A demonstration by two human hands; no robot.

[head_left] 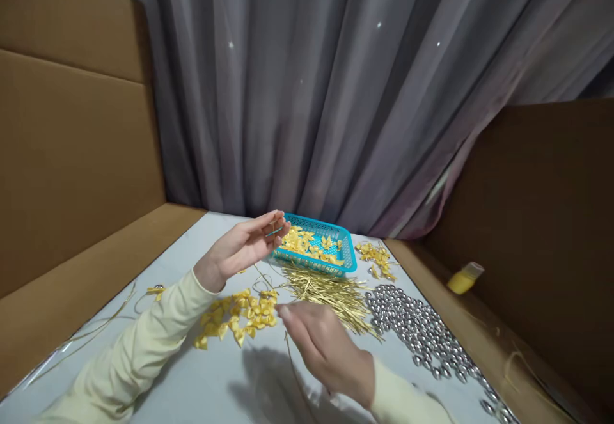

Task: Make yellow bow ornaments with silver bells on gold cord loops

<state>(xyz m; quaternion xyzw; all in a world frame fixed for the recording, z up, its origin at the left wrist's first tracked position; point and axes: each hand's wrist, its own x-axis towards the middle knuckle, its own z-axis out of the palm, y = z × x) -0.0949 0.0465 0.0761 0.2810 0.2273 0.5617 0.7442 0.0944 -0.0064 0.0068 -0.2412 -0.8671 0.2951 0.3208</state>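
Observation:
My left hand point(252, 242) is raised before the blue basket, palm turned inward. Its fingers are stretched and loosely apart from the thumb; a thin strand shows by the fingertips, and whether it is gripped I cannot make out. Lower down, my right hand point(329, 344) has thumb and fingers pinched on a thin gold cord point(293, 369), which trails down toward the table's near side. Yellow ribbon bows point(240, 312) lie heaped between the hands, some with cord loops. Just behind my right hand spreads a pile of gold twist ties point(330, 293).
The blue basket point(352, 261) contains more yellow bows. Silver beads point(412, 321) cover the table's right side, with finished-looking bow pieces point(377, 259) behind them. Loose cords point(96, 328) lie at left. Cardboard walls point(77, 174) and a grey curtain point(288, 91) enclose the white table point(211, 392).

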